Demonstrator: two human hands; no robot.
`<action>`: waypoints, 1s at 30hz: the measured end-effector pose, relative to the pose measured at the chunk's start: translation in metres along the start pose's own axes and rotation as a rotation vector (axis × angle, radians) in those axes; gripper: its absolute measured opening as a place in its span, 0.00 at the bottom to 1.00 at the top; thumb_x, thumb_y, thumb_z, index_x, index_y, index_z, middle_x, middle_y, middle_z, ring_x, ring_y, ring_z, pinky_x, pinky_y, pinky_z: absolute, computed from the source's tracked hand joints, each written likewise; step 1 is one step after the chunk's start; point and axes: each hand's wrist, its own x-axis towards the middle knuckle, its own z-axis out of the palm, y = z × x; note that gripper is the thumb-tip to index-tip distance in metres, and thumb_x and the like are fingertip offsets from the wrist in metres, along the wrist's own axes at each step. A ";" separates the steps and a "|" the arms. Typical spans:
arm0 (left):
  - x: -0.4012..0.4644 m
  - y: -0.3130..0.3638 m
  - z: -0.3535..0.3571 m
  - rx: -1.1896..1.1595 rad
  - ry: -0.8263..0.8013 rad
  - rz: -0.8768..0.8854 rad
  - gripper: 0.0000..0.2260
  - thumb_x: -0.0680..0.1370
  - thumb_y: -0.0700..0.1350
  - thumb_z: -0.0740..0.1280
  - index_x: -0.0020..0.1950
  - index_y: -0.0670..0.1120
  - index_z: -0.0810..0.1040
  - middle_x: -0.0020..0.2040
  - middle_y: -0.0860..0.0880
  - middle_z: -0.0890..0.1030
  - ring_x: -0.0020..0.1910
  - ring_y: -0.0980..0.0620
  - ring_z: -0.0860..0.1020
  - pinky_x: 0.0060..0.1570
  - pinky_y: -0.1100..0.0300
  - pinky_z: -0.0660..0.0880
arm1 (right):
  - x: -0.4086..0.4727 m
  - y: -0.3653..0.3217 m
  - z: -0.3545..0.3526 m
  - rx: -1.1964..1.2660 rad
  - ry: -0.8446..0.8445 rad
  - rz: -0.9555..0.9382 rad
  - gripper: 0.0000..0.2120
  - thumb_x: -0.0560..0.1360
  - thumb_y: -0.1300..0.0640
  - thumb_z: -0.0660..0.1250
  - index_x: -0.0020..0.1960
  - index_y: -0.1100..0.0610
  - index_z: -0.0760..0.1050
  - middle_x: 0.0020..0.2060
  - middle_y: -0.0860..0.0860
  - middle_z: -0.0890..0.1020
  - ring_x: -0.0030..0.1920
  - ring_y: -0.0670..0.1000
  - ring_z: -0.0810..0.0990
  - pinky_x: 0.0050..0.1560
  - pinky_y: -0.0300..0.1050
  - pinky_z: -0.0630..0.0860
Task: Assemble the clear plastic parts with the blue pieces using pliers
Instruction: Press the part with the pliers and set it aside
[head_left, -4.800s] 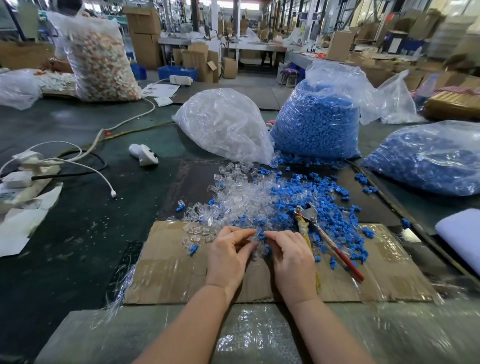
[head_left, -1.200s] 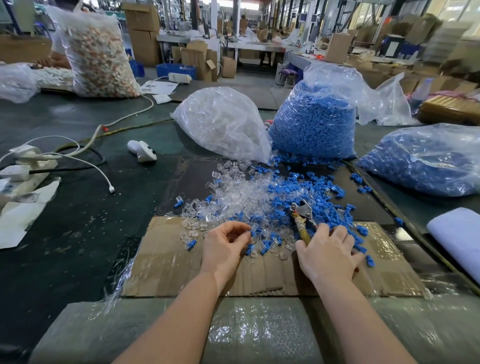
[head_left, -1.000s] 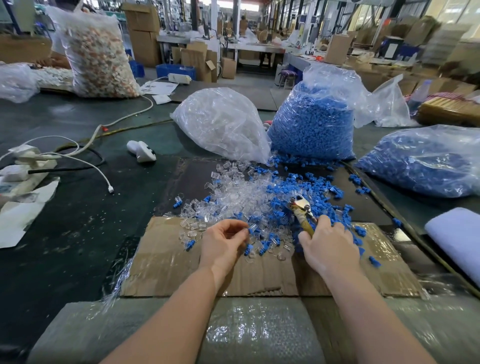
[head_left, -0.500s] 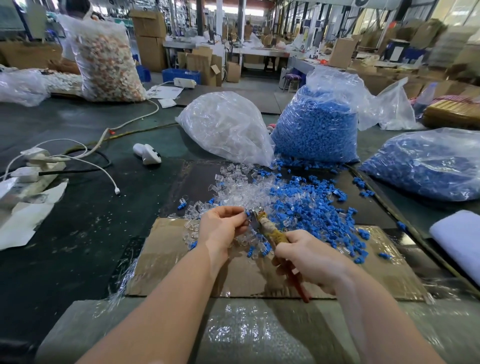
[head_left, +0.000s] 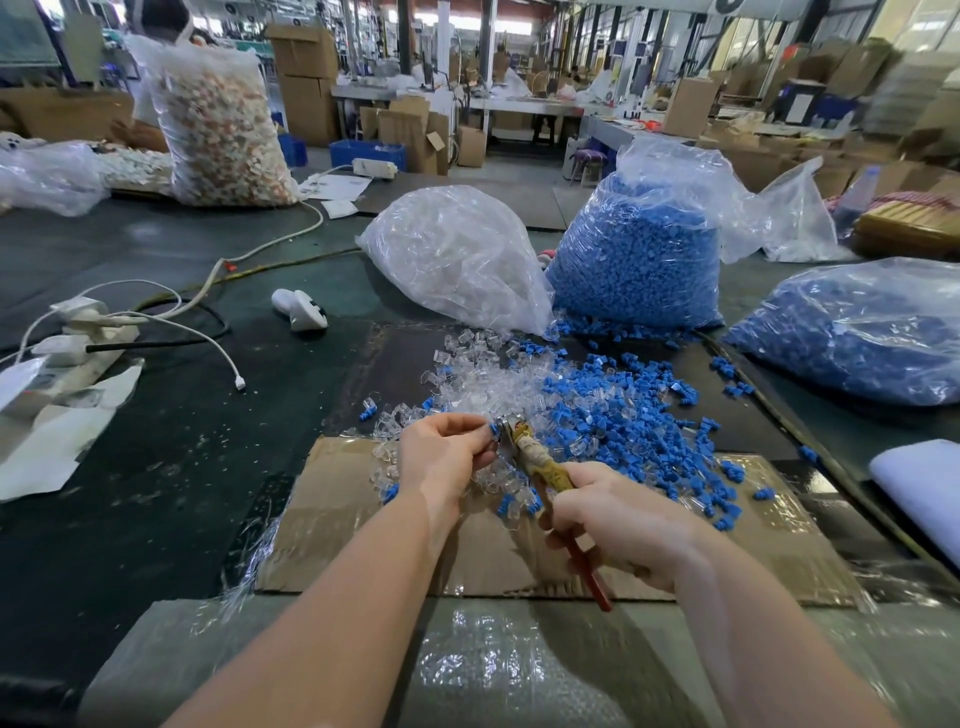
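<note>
On a dark workshop table (head_left: 156, 467), the left hand (head_left: 441, 462) is pinching a small blue piece (head_left: 492, 428) at the pliers (head_left: 535, 457) tip; the right hand (head_left: 618, 525) is gripping their handles above taped cardboard (head_left: 363, 545), loose clear parts (head_left: 483, 384) beyond.

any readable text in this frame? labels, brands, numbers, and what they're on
None readable.
Cardboard boxes: no print can be made out.
Papers by the power strip: any print too small to read.
Pliers in the right hand: worn handle wrap, no legible mark.
Bags of blue pieces: no labels in view.
</note>
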 end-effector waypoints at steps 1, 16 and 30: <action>0.000 0.000 0.000 0.001 0.005 -0.001 0.07 0.73 0.29 0.67 0.40 0.41 0.78 0.37 0.44 0.80 0.31 0.54 0.79 0.30 0.68 0.76 | 0.001 0.000 0.000 0.000 -0.004 -0.005 0.06 0.73 0.68 0.56 0.43 0.58 0.65 0.38 0.55 0.69 0.42 0.55 0.70 0.40 0.49 0.69; -0.004 -0.001 0.001 0.021 0.049 -0.051 0.07 0.73 0.31 0.68 0.40 0.42 0.78 0.36 0.45 0.81 0.31 0.55 0.79 0.26 0.68 0.74 | 0.000 -0.004 0.004 -0.177 -0.010 -0.025 0.07 0.76 0.64 0.56 0.40 0.55 0.65 0.35 0.52 0.70 0.39 0.52 0.69 0.39 0.47 0.67; -0.005 -0.002 0.000 -0.017 0.048 -0.041 0.06 0.73 0.32 0.68 0.41 0.42 0.79 0.36 0.45 0.80 0.28 0.57 0.77 0.29 0.68 0.76 | -0.002 0.001 0.016 -0.192 0.075 -0.076 0.08 0.74 0.67 0.58 0.42 0.54 0.69 0.37 0.52 0.77 0.34 0.50 0.74 0.35 0.43 0.70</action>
